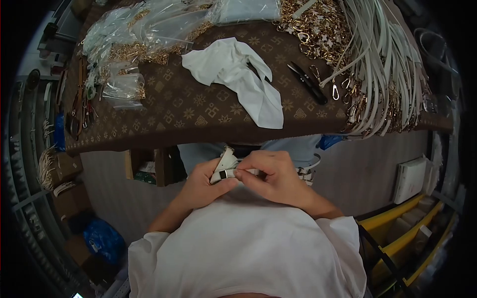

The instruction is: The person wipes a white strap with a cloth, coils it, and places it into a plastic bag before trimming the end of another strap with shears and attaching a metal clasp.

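Note:
Close to my chest, below the table edge, both hands grip a white strap (pixel 227 160) with metal fittings. My left hand (pixel 202 185) is closed around its folded part, thumb along the lower edge. A small metal buckle (pixel 223 174) shows between my hands. With thumb and fingers pinched, my right hand (pixel 271 176) holds the strap just right of the buckle. More of the strap's length hangs out at the right of my right hand. My fingers hide part of the strap.
On the brown patterned table (pixel 174 109) lie a white cloth (pixel 238 74), black-handled pliers (pixel 309 84) and plastic bags (pixel 164 30) of gold hardware. Many white straps (pixel 382 64) with clasps are heaped at right, beside piled gold chains (pixel 313 30). Yellow bins (pixel 397 243) stand lower right.

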The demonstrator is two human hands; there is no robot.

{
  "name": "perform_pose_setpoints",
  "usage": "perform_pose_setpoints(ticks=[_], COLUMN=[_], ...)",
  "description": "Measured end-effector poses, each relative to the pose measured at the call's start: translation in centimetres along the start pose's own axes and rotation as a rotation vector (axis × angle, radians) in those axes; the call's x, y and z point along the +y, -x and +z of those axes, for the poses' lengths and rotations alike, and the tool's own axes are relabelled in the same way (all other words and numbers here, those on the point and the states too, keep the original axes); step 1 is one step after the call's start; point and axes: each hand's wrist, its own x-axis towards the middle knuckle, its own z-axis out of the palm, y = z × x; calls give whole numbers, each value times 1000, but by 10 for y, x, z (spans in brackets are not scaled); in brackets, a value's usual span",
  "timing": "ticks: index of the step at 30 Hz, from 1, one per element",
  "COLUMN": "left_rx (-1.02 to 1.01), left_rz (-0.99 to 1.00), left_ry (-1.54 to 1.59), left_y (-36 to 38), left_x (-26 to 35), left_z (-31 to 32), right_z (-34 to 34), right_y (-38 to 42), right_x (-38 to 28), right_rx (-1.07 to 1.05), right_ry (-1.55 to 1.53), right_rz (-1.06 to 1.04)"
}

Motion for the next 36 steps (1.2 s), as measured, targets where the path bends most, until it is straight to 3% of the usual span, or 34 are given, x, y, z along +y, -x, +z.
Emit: perform_pose_setpoints(ticks=[1, 5, 7, 12, 14, 15, 17, 21, 28, 32, 34, 36], left_rx=[103, 187, 199, 234, 206, 200, 203, 172, 173, 170, 144, 145], left_rz=[-123, -92, 103, -2, -41, -73, -105, -66, 5, 25, 11, 3], left_ry=[62, 147, 155, 76, 112, 153, 204, 170, 207, 206, 189, 216], left_y=[-1, -4, -5, -4, -3, -3, -1, 3, 6, 6, 6, 5], left_x=[3, 3, 0, 5, 5, 9, 14, 17, 11, 11, 11, 10], left_z=[6, 12, 9, 5, 4, 5, 5, 3, -2, -4, -6, -5], right_z=[1, 1, 2, 2, -1, -4, -12, -71, -99, -104, -85, -67], right_y=[-1, 0, 0, 0, 1, 0, -10, -43, -47, -47, -39, -18], right_x=[-1, -6, -7, -9, -11, -8, 2, 22, 31, 26, 8, -15], right_rx=[40, 96, 100, 110, 14, 5, 237, 496, 330, 328, 532, 411], right_ry=[65, 94, 135, 188, -45, -44, 177, 1220, 1396, 1435, 665, 531], right_rz=[-38, 15, -1, -14, 293, 296, 135, -194, -26, -90, 129, 150])
